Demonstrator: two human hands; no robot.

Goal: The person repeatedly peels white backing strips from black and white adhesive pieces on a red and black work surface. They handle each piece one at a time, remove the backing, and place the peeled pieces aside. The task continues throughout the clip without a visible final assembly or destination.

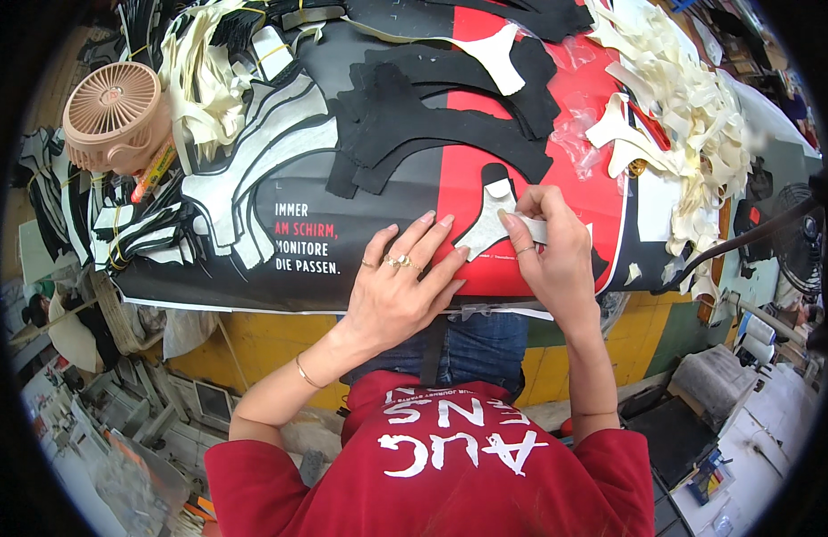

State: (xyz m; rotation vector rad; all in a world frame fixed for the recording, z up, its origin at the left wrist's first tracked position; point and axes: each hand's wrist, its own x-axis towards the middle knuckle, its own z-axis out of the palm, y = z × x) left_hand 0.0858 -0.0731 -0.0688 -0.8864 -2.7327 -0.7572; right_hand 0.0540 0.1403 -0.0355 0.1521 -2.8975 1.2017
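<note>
A small curved piece (491,217), black with a white layer on top, lies on the red part of a glossy black-and-red sheet (405,268) covering the worktable. My left hand (401,277) lies flat with spread fingers, its fingertips pressing the piece's left edge. My right hand (550,246) pinches a strip of white backing (537,229) at the piece's right side between thumb and forefinger. Rings sit on both hands, a thin bracelet on each wrist.
A stack of black curved cut pieces (423,116) lies beyond my hands. White cut pieces are heaped at the right (691,107) and top left (208,80). A pink desk fan (114,112) stands at the left. Bundled black-and-white pieces (136,224) lie below it.
</note>
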